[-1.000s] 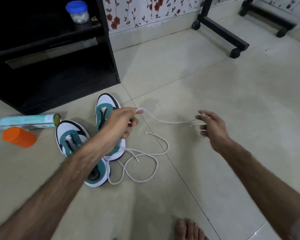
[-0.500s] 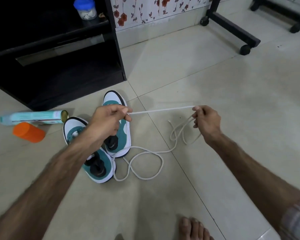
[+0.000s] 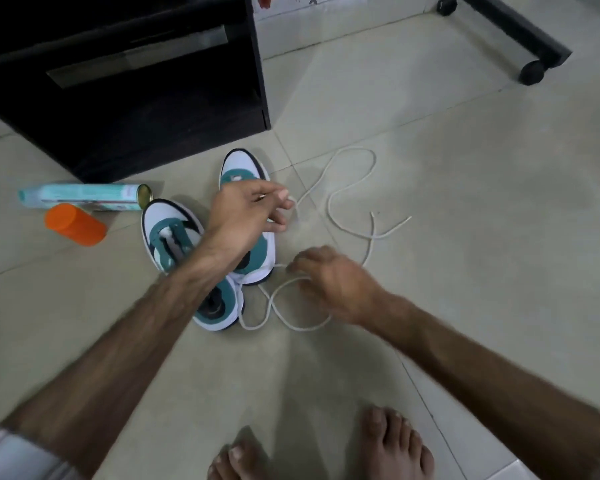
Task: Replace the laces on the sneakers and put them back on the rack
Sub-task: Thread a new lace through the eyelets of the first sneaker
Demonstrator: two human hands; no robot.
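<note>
Bare feet [image 3: 392, 445] are seen nearest, on the tiled floor [image 3: 499, 271]. The right hand [image 3: 333, 285], blurred, is lowered onto the white lace [image 3: 329, 206]; whether it is grasped cannot be told. The left hand [image 3: 246, 213], fingers loosely curled, is held over the unlaced sneakers [image 3: 174, 230]; its grip cannot be told either. Judged step: lace sorting. Next, a lace end must be found for threading. The rack [image 3: 125, 81] lies beyond.

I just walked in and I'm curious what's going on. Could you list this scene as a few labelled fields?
Place: tiled floor beside a black rack
Sneakers: white-and-teal pair, no laces threaded that I can see
Laces: white laces loose on the floor
Left hand: above the sneakers, pinching a lace
Right hand: blurred, down at a lace loop; grip unclear
Nearby: orange cap, spray can
</note>
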